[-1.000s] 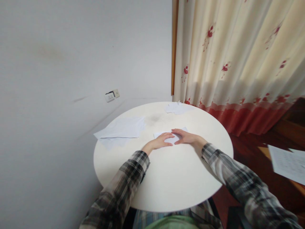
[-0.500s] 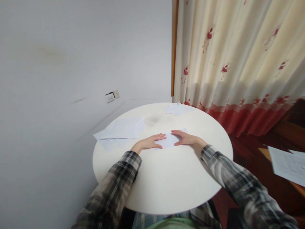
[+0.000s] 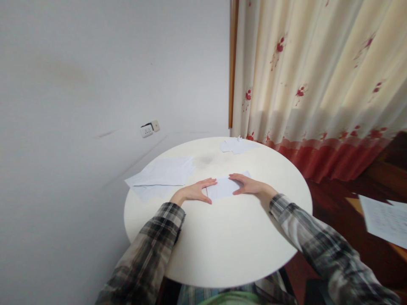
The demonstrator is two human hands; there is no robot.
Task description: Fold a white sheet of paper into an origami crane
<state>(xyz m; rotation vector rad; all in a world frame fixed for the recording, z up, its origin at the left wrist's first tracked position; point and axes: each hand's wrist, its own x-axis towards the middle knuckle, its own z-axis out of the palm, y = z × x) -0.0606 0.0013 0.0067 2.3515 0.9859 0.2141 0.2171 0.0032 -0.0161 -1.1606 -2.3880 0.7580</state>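
Observation:
A small white sheet of paper (image 3: pixel 221 189) lies flat on the round white table (image 3: pixel 229 245), between my two hands. My left hand (image 3: pixel 197 191) is at its left edge, fingers spread, the thumb apart and nearer to me. Across the right end of the sheet lies my right hand (image 3: pixel 249 185), thumb and fingers stretched apart over the paper. Part of the sheet's right end is hidden under that hand, and a corner shows beyond the fingers.
Left of my hands is a stack of white paper (image 3: pixel 162 171) reaching over the table's edge. Torn-looking paper pieces (image 3: pixel 237 146) lie at the far edge. Written sheets (image 3: pixel 384 220) rest on a surface at right. A wall socket (image 3: pixel 146 131) and a curtain (image 3: pixel 302 84) are behind.
My left hand has slid left, from on top of the small sheet to its left edge, and its thumb has spread wider. The right hand has stayed in place.

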